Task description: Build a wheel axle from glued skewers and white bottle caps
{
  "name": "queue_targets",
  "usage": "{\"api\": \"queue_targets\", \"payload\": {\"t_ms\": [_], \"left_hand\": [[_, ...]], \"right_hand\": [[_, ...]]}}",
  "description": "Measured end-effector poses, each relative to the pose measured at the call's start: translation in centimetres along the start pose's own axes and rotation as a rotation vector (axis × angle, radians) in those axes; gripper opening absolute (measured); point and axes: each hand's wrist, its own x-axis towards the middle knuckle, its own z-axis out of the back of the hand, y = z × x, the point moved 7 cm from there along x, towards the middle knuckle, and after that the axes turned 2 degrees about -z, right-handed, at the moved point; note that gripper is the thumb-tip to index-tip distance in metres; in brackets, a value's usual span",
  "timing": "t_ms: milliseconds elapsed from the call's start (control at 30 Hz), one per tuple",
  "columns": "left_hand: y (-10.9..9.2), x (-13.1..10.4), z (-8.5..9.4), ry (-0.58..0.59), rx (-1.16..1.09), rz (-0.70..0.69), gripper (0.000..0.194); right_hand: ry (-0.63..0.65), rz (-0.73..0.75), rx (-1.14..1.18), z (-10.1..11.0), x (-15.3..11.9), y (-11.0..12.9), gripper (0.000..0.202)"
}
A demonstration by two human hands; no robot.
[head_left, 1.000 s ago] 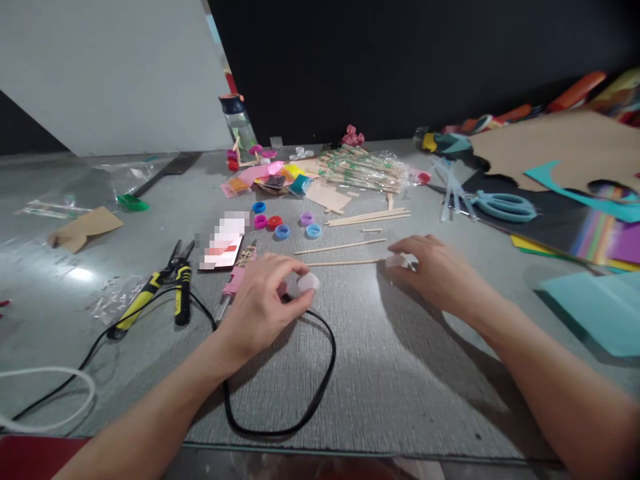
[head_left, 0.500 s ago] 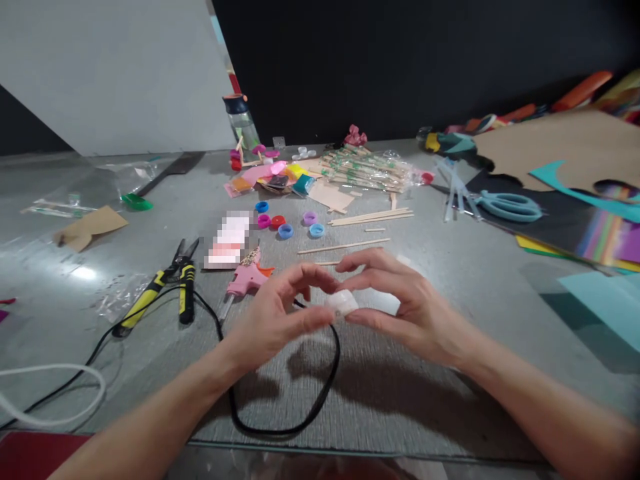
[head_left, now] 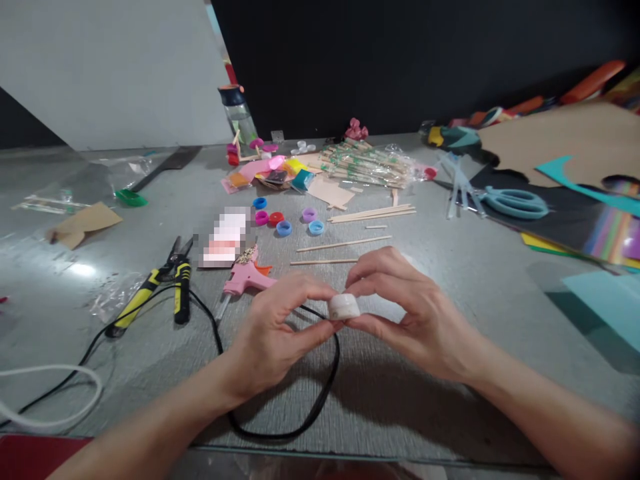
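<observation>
Between my two hands is a small white bottle cap (head_left: pixel 344 307), raised over the table. My left hand (head_left: pixel 280 323) pinches its left side with thumb and fingers. From the other side my right hand (head_left: pixel 405 300) grips it the same way, fingers curled over the top and thumb below. A pink glue gun (head_left: pixel 247 277) lies just beyond my left hand, its black cord (head_left: pixel 327 387) looping under both hands. Thin wooden sticks (head_left: pixel 345 244) rest past my fingertips, near several coloured bottle caps (head_left: pixel 284 228).
Yellow-black snips (head_left: pixel 181 293) lie at the left. Blue-handled scissors (head_left: pixel 517 202) and clear glue sticks (head_left: pixel 460 183) sit at the right, by cut cardboard (head_left: pixel 560 140). Wrapped sticks (head_left: pixel 367 163) and a water bottle (head_left: pixel 239 117) are at the back. The table's front edge (head_left: pixel 350 455) runs below my forearms.
The white cap has turned between my fingers, so its side now faces me more squarely. My left fingers have closed in on it. The view has shifted slightly.
</observation>
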Motion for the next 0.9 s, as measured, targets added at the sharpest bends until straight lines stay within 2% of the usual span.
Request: {"api": "queue_targets", "payload": {"t_ms": [167, 267, 333, 400, 433, 500, 567, 667, 800, 900], "left_hand": [[-0.1, 0.0, 0.0, 0.002, 0.081, 0.009, 0.017], [0.4, 0.1, 0.4, -0.007, 0.209, 0.047, 0.017], [0.5, 0.2, 0.8, -0.015, 0.357, 0.034, 0.017], [0.4, 0.5, 0.9, 0.006, 0.531, -0.021, 0.016], [0.4, 0.7, 0.8, 0.031, 0.609, -0.045, 0.015], [0.6, 1.0, 0.5, 0.102, 0.728, -0.057, 0.012], [1.2, 1.3, 0.1, 0.181, 0.805, -0.025, 0.011], [2.2, 1.8, -0.1, 0.261, 0.857, 0.039, 0.011], [3.1, 2.6, -0.3, 0.283, 0.838, 0.080, 0.012], [3.5, 3.1, -0.5, 0.273, 0.815, 0.091, 0.013]], "right_hand": [[-0.007, -0.032, 0.004, -0.4, 0.1, -0.2, 0.012], [0.013, -0.100, 0.016, 0.6, 0.1, -1.3, 0.024], [-0.007, -0.236, -0.074, 2.5, -0.1, -3.6, 0.032], [-0.018, -0.438, -0.304, 4.8, -0.9, -6.7, 0.036], [0.020, -0.565, -0.417, 5.7, -1.5, -8.6, 0.039], [0.065, -0.647, -0.481, 6.8, -2.3, -10.9, 0.044], [0.118, -0.648, -0.492, 6.8, -2.7, -12.3, 0.041], [0.195, -0.582, -0.466, 6.0, -2.7, -12.8, 0.034], [0.286, -0.470, -0.402, 5.1, -2.3, -12.2, 0.037], [0.303, -0.448, -0.396, 5.2, -2.1, -12.0, 0.021]]}}
